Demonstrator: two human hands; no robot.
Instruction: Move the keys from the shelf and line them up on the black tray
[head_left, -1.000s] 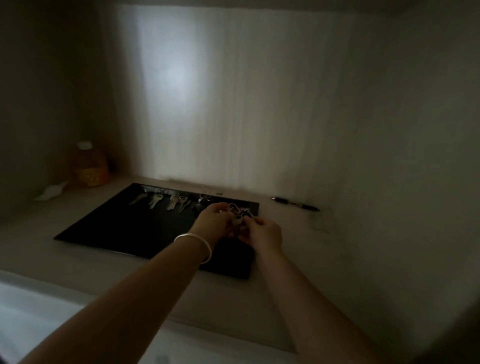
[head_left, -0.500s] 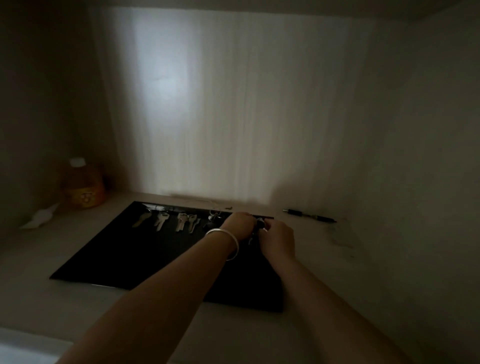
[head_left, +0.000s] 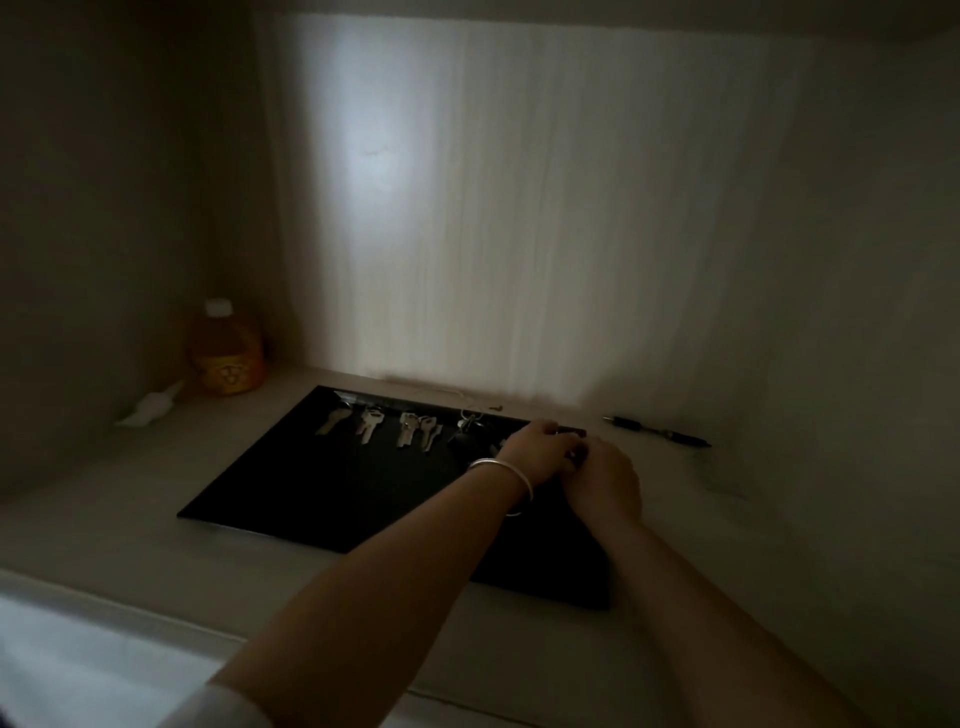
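A black tray (head_left: 332, 488) lies flat on a dim shelf. Along its far edge several silver keys (head_left: 370, 423) lie in a row, ending with a dark key fob bunch (head_left: 466, 434). My left hand (head_left: 540, 451), with a silver bangle on the wrist, and my right hand (head_left: 605, 480) rest together at the tray's far right corner. Both pinch a small dark key bunch (head_left: 571, 432) low over the tray, and most of it is hidden by my fingers.
An orange juice bottle (head_left: 226, 351) stands in the back left corner beside a white crumpled scrap (head_left: 150, 408). A black pen (head_left: 657, 430) lies on the shelf to the right of the tray. Cabinet walls close in at left, back and right.
Both hands carried the key bunch from above the tray's middle right out to its far right corner and lowered it there. The view tilted slightly.
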